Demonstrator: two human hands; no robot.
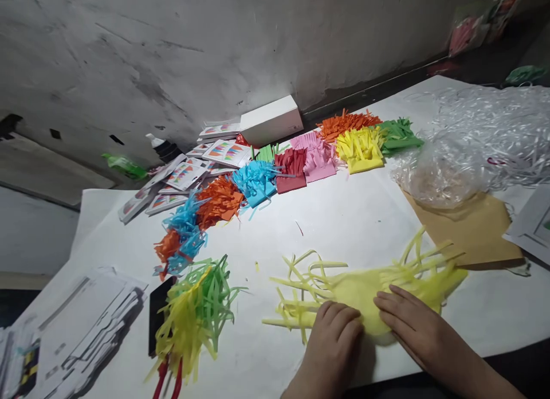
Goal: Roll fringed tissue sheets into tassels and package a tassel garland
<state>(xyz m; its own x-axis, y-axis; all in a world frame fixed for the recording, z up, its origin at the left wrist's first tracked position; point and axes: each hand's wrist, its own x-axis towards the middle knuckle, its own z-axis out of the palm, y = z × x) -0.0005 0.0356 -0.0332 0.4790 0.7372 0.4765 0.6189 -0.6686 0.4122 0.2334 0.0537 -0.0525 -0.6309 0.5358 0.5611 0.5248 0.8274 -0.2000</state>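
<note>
A yellow fringed paper piece [361, 287] lies flat on the white table sheet [344, 215] near the front edge, its cut strips fanning out left and right. My left hand [333, 341] presses on its lower left part with curled fingers. My right hand [412, 324] lies flat on its right part, fingers pointing left. Neither hand lifts it.
A yellow-green fringe bundle [193, 313] lies at the left front. Rows of coloured fringed paper [296, 167] arc across the back, with small printed packs [184, 172], a white box [270, 121], clear plastic shreds [476, 141], a brown envelope [472, 230] and stacked white cards [86, 330].
</note>
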